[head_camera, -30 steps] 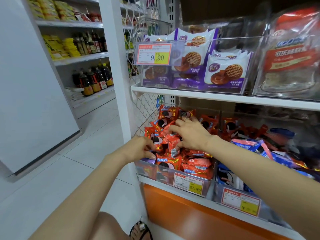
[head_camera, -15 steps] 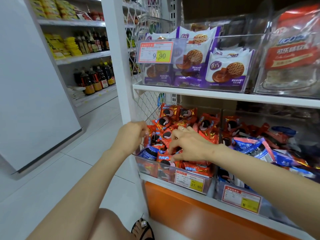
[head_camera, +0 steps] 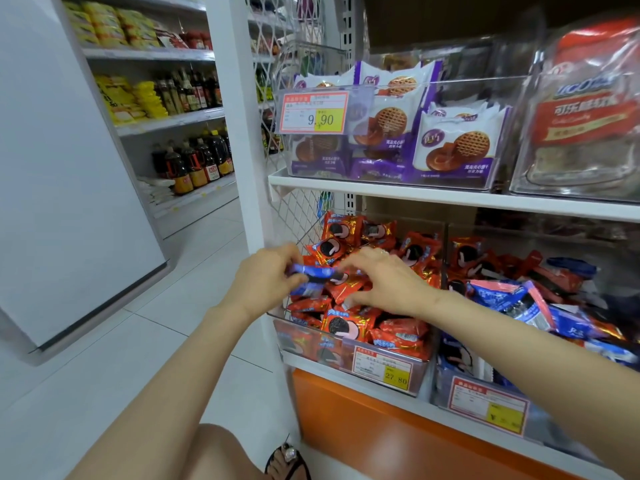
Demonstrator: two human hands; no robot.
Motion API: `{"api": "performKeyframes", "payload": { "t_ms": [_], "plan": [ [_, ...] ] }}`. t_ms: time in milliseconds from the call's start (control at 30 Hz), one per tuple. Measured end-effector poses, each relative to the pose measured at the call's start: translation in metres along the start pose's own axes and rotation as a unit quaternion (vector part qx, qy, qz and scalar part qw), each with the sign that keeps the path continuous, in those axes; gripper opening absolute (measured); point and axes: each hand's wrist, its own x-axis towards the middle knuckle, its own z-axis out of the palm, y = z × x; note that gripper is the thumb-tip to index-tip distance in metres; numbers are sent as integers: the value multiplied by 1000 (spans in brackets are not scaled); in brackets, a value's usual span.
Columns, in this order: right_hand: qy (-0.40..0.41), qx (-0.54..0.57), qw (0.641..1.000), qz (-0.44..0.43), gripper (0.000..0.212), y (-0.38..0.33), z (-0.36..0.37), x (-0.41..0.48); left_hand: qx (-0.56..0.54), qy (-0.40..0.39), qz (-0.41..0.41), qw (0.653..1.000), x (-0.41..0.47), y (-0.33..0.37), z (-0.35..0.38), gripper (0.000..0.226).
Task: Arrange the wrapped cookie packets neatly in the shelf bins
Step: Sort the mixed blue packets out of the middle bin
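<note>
Since the earlier frame, a blue packet (head_camera: 311, 276) has been lifted off the heap and is now pinched in the left hand (head_camera: 266, 273). The right hand (head_camera: 384, 280) is laid over the heap, with a red packet (head_camera: 346, 287) grasped between curled fingers and thumb. Both hands are held above the left bin (head_camera: 420, 374), one of two clear bins on the lower shelf (head_camera: 304, 362). The right bin (head_camera: 439, 388) is filled with mixed packets. Three price tags (head_camera: 382, 370) are shown. White floor tiles (head_camera: 104, 358) lie to the left.

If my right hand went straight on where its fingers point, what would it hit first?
Probably the blue packet pinched in your left hand; your right hand points left at it, though depth is unclear.
</note>
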Motion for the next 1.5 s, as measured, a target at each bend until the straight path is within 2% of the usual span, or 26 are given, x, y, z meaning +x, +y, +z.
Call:
{"api": "performKeyframes", "payload": {
  "t_ms": [67, 100, 167, 267, 367, 400, 467, 567, 633, 700, 800, 1033, 1133, 1233, 1300, 1367, 1433, 1500],
  "plan": [
    [38, 145, 988, 28, 68, -2, -7, 2, -137, 64, -8, 989, 1, 8, -7, 15],
    [41, 207, 977, 35, 69, -3, -10, 3, -191, 73, -3, 979, 0, 14, -9, 15],
    [55, 279, 958, 32, 56, -5, -11, 4, -255, 70, 9, 964, 0, 23, -6, 14],
    [105, 285, 952, 45, 31, -3, -14, -1, -313, 60, 2, 948, 1, 27, 2, 15],
    [142, 240, 957, 85, 25, 6, -25, -12, -341, 109, -45, 933, 8, 20, 7, 10],
    [152, 227, 957, 97, 25, 11, -29, -17, -331, 105, -56, 936, 10, 18, 9, 10],
    [164, 214, 956, 114, 24, 20, -37, -29, -280, 35, -40, 959, 10, 18, 16, 18],
    [171, 203, 955, 128, 23, 29, -47, -45, -158, -86, 61, 982, 10, 24, 35, 53],
    [181, 183, 957, 137, 25, 33, -50, -53, -89, -128, 131, 979, 12, 30, 46, 74],
    [183, 160, 959, 145, 28, 36, -50, -59, -11, -183, 170, 968, 16, 33, 54, 82],
    [178, 134, 963, 155, 29, 41, -47, -65, 91, -246, 136, 955, 17, 34, 55, 78],
    [183, 117, 963, 159, 28, 51, -49, -77, 141, -179, 77, 971, 15, 22, 41, 49],
    [184, 113, 964, 156, 30, 52, -46, -81, 102, -148, 82, 980, 11, 20, 45, 59],
    [189, 123, 963, 148, 28, 51, -45, -82, 4, -107, 160, 981, 10, 33, 51, 71],
    [197, 130, 962, 137, 28, 51, -43, -81, 8, -131, 215, 968, 12, 48, 56, 72],
    [199, 133, 961, 137, 30, 51, -42, -79, 64, -177, 226, 956, 15, 56, 62, 68],
    [201, 138, 958, 153, 33, 53, -40, -77, 115, -211, 182, 953, 18, 54, 66, 64],
    [207, 141, 954, 165, 35, 57, -41, -74, 143, -206, 138, 958, 23, 46, 65, 60]
  ]
}}
